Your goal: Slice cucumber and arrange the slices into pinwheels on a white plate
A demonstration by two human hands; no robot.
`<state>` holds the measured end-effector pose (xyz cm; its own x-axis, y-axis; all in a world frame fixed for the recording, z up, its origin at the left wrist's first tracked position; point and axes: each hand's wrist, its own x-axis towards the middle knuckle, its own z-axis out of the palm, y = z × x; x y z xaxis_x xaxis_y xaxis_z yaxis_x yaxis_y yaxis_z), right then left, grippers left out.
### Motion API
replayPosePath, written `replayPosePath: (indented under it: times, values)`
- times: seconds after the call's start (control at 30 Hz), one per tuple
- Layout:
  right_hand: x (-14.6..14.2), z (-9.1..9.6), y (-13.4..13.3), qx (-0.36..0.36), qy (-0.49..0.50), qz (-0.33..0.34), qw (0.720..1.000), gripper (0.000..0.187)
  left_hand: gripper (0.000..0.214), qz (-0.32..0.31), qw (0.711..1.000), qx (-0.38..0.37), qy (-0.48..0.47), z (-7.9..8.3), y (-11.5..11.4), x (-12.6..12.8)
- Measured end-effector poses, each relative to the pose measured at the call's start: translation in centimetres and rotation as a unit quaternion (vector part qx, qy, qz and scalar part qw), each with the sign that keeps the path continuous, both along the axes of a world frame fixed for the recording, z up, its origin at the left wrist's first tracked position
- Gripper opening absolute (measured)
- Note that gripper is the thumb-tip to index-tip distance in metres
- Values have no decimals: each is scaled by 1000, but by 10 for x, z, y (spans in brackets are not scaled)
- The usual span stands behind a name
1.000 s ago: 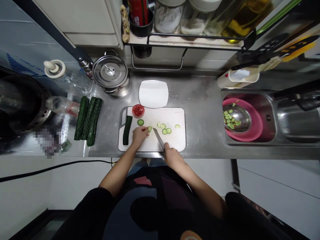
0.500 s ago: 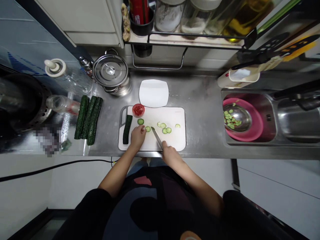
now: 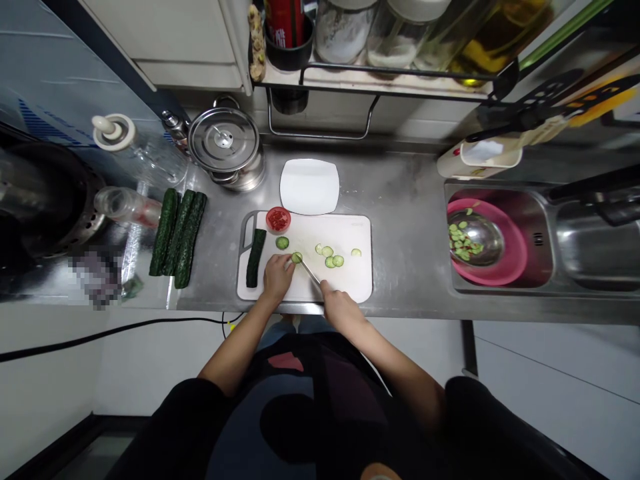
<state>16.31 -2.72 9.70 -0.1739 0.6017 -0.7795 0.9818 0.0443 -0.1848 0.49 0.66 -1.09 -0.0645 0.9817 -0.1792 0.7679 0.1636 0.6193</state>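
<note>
My right hand [image 3: 343, 308] is wrapped around the handle of a knife [image 3: 311, 273], whose blade slants up and left over the white cutting board [image 3: 345, 287]. The tip meets a small cucumber slice [image 3: 297, 257]. At that slice's left edge, my left hand [image 3: 279, 275] pinches it with the fingertips. Several cucumber slices [image 3: 330, 256] lie flat to the right of the blade. A darker-rimmed cucumber piece [image 3: 283, 243] rests above my left hand. On the board's left side lies a length of cucumber [image 3: 255, 259], below a small red bowl [image 3: 278, 219] with chopped red bits.
A white plate [image 3: 309, 187] touches the board's far edge. Whole cucumbers [image 3: 177, 240] lie to the left, near a lidded steel pot [image 3: 226, 150]. At the right, a pink basin [image 3: 515, 243] with a metal bowl stands in the sink [image 3: 545, 280]. A rack of jars [image 3: 400, 77] hangs above.
The knife blade has moved left and turned more edge-on, with its tip now at the cucumber slice by my left fingers. The whole view has shifted slightly.
</note>
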Motion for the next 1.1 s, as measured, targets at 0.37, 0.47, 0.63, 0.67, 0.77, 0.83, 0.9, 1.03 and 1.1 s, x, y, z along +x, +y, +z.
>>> replayPosePath:
  times: [0.37,0.47,0.63,0.67,0.77,0.83,0.9,1.03,1.1]
  values:
    - [1,4,4,-9,-7,1,1000,43,24,-10,1000,-11,-8,1,1,-1]
    - [1,2,4,-8,-7,4,1000,43,24,-8,1000,-5,-16,-1,1,-1]
    - [0,1,5,-8,-9,9,1000,40,24,-7,1000,2,-16,-3,1,-2]
    - [0,1,5,-8,-8,11,1000,40,24,-7,1000,1,-16,-3,1,-2]
    - [0,1,5,-7,-5,13,1000,40,24,-11,1000,-4,-14,-2,1,-3]
    - [0,2,5,-8,-6,11,1000,41,24,-11,1000,-6,-15,0,1,-3]
    - [-1,3,6,-8,-4,10,1000,42,24,-8,1000,-7,-19,0,2,-4]
    - [-1,3,6,-6,-1,8,1000,44,23,-3,1000,-5,-23,0,2,-5]
    - [-1,2,5,-4,1,7,1000,46,23,-4,1000,-3,-20,-1,2,-5]
